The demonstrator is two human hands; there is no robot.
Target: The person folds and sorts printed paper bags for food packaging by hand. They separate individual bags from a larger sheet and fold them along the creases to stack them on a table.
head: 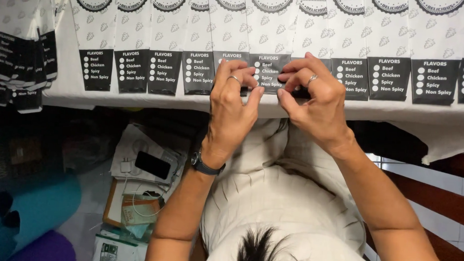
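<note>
Clutter is seen nearest, at 7 o'clock on the floor: papers [135, 157], a dark phone [152, 165] on them, a white cable [138, 207], and rolled mats [32, 210] at 8 o'clock. The person's pale shirt [286, 213] fills 6 o'clock.

Above this, the left hand [233, 101] and right hand [315, 98] are raised to the near edge of the counter [70, 93], just right of centre. Each grip is nearly closed: thumb and forefinger tips are drawn together on the black lower end of one sleeve [268, 69], at about 12 o'clock from the wrists. The left grip pinches its lower left part, the right grip its lower right part; how firmly the paper is caught cannot be told, since the fingers hide the edge. A ring is worn on each hand and a watch [205, 165] on the left wrist.

For the step in hand, the sleeve's bottom edge is best kept level with its neighbours and its overlap even, so a light pinch at both corners is advised, with pressure shared equally; a hard pull from one side would likely skew or crease it.

Farther off, the row [384, 59] of like sleeves runs from 10 to 2 o'clock, overlapping. At 9 o'clock a loose pile [18, 66] hangs over the counter's edge.
</note>
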